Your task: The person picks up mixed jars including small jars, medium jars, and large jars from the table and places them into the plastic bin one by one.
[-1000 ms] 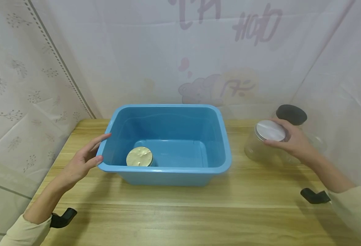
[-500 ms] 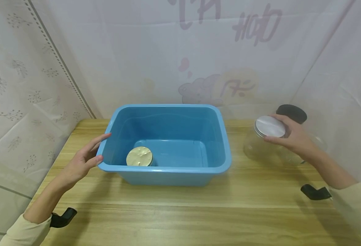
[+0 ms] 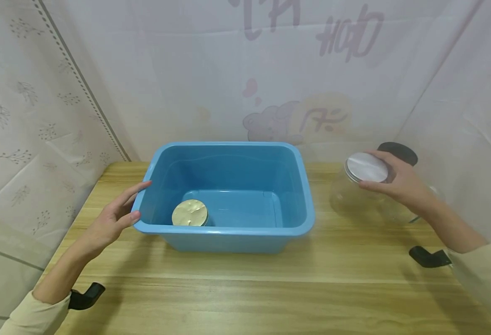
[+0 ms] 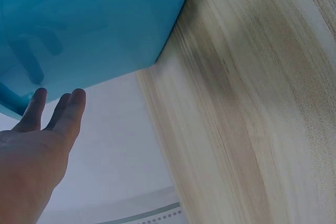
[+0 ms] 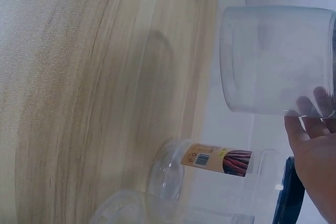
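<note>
My right hand (image 3: 398,184) grips a clear plastic jar (image 3: 354,195) by its silver lid (image 3: 366,167) and holds it just above the table, at the right. In the right wrist view the jar (image 5: 273,59) hangs clear of the wood with my fingers (image 5: 310,129) round its top. My left hand (image 3: 113,216) rests with straight fingers against the left rim of a blue plastic tub (image 3: 228,230). The left wrist view shows the left fingers (image 4: 52,111) beside the tub wall (image 4: 89,24). A gold-lidded jar (image 3: 189,213) stands inside the tub at its front left.
A second clear jar with a black lid (image 3: 397,153) stands behind my right hand; in the right wrist view it shows a printed label (image 5: 216,159). White printed curtains close in the wooden table (image 3: 245,288) at the back and both sides.
My right hand has lifted the silver-lidded jar a little off the table and slightly towards the back. The left hand and the tub have not moved.
</note>
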Motion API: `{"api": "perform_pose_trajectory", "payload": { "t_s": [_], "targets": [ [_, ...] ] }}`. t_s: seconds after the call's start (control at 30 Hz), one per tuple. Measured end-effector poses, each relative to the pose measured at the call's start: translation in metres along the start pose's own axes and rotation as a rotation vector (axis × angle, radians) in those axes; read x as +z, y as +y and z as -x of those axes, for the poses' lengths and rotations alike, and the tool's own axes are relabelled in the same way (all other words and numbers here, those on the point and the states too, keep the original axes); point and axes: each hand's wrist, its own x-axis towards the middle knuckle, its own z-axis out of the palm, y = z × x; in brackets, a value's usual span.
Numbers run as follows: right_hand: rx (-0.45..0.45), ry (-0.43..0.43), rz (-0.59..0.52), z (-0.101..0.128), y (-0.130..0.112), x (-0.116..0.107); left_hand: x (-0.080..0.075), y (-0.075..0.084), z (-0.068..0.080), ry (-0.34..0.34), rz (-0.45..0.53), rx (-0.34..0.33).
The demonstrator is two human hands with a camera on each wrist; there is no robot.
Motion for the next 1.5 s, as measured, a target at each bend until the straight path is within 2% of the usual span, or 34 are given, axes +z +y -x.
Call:
{"api": "perform_pose_trajectory", "payload": {
  "t_s": [0.53, 0.9, 1.3, 1.5],
  "targets": [
    [-0.03, -0.021, -0.017, -0.007, -0.017, -0.003, 0.0, -0.001, 0.0, 0.0, 0.007, 0.0],
    [-0.023, -0.023, 0.048, -0.011, -0.027, -0.01, 0.0, -0.002, 0.0, -0.005, 0.007, 0.009],
    [-0.019, -0.018, 0.041, -0.015, -0.035, -0.014, 0.0, -0.002, 0.0, -0.002, 0.008, 0.01],
    [-0.037, -0.031, -0.014, -0.018, -0.037, -0.015, 0.0, -0.002, 0.0, -0.003, 0.004, 0.007]
  ]
}}
